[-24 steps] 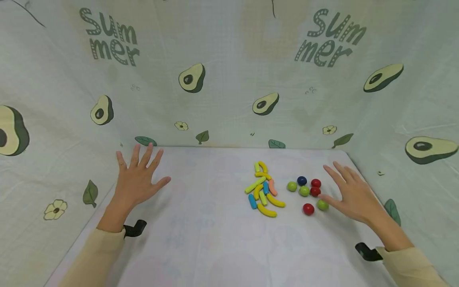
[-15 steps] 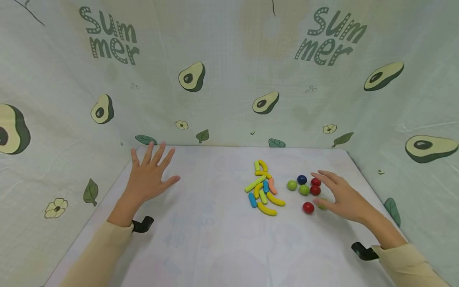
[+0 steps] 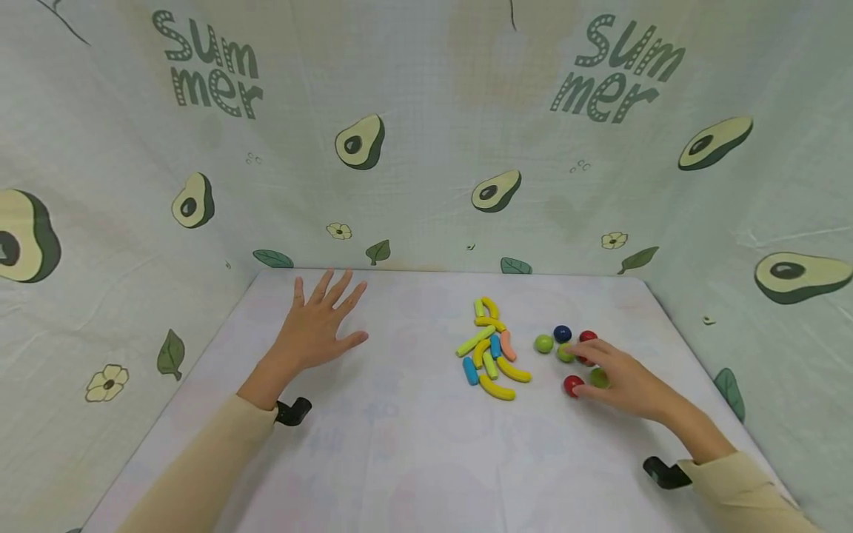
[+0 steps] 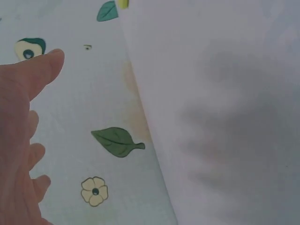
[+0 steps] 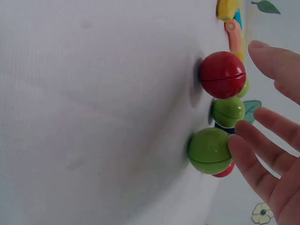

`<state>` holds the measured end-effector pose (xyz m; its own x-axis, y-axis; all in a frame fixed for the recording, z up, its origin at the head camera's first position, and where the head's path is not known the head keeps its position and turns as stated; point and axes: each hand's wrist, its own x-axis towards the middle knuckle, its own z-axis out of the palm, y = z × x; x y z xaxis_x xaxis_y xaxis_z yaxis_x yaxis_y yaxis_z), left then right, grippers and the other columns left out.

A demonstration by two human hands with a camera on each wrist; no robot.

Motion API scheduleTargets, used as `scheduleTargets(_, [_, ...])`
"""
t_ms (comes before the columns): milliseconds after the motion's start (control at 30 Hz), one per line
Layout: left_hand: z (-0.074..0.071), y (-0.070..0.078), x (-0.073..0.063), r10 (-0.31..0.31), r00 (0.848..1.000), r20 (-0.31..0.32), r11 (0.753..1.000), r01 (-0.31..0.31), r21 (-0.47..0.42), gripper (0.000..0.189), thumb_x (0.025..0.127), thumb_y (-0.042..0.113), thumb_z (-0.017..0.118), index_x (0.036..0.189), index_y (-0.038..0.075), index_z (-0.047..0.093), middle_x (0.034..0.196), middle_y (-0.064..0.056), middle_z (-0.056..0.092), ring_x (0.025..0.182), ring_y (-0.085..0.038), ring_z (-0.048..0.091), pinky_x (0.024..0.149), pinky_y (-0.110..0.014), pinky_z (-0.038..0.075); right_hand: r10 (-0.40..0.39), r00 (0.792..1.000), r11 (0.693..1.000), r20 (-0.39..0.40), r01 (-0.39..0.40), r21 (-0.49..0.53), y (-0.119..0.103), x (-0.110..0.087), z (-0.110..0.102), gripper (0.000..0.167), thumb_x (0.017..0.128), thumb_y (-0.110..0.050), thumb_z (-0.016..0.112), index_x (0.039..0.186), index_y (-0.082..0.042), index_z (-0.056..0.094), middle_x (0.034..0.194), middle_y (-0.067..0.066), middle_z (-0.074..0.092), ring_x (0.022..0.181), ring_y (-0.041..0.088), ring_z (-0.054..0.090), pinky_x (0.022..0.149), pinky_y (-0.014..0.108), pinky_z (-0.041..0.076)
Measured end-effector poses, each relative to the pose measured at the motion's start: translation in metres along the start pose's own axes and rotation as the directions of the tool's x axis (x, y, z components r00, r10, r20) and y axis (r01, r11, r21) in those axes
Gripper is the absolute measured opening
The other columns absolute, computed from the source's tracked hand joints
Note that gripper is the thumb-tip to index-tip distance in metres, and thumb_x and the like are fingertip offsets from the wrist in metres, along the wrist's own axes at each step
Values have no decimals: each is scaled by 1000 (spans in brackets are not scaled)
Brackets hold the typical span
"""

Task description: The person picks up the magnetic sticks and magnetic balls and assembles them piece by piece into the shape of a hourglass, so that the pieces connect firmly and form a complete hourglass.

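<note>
My right hand (image 3: pixel 626 381) hovers over a small group of shiny balls, its fingers spread and lightly bent, holding nothing. Its thumb is beside the front red ball (image 3: pixel 570 384), and a green ball (image 3: pixel 598 379) lies below the palm. The right wrist view shows that red ball (image 5: pixel 222 75) between the thumb and the green ball (image 5: pixel 210 151). Beyond are a dark blue ball (image 3: pixel 563 334), another green ball (image 3: pixel 543 343) and a back red ball (image 3: pixel 588 336); the fingers partly cover others. My left hand (image 3: pixel 312 337) is spread above the white table at left, touching nothing visible.
Left of the balls lies a loose cluster of small sticks: yellow curved ones (image 3: pixel 513 370), lime ones (image 3: pixel 476 341), blue ones (image 3: pixel 470 371) and a salmon one (image 3: pixel 508 346). A printed cloth (image 3: pixel 426 133) walls the white table (image 3: pixel 400 444) at the back and sides.
My right hand has moved left and down, from the right of the balls to over them. My left hand has moved right across the table, fingers still spread. The balls and sticks have not moved.
</note>
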<state>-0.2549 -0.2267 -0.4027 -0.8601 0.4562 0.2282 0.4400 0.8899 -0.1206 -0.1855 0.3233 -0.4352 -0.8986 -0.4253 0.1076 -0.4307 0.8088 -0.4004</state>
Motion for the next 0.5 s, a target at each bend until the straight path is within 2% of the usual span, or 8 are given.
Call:
scheduleTargets(200, [8,13,9,51,999,2,998,-51,-26,93,98,67,61,171,23,23,177,-10,20,163,-42,13,120,-81,3,-9,1000,1000,20,9,-12,3,2,7,54,87,-20,90,136,-10,69,131,11,65,102,22,64,86,42,62])
scheduleTargets(367, [12,21,15,74,997,22,997,-73,-36,91,100,68,58,171,24,22,177,-7,18,163,-40,14,121,-80,8,-28,999,999,26,28,-30,3,4,10,48,86,-16,90,130,-11,73,123,8,67,96,18,62,82,36,62])
scheduleTargets(500, [17,26,21,88,995,36,993,-85,-79,89,102,65,58,171,24,21,177,-7,19,162,-40,18,122,-78,11,-45,998,998,36,46,-34,4,7,11,40,86,-15,90,123,-11,75,112,2,70,90,15,60,76,29,59])
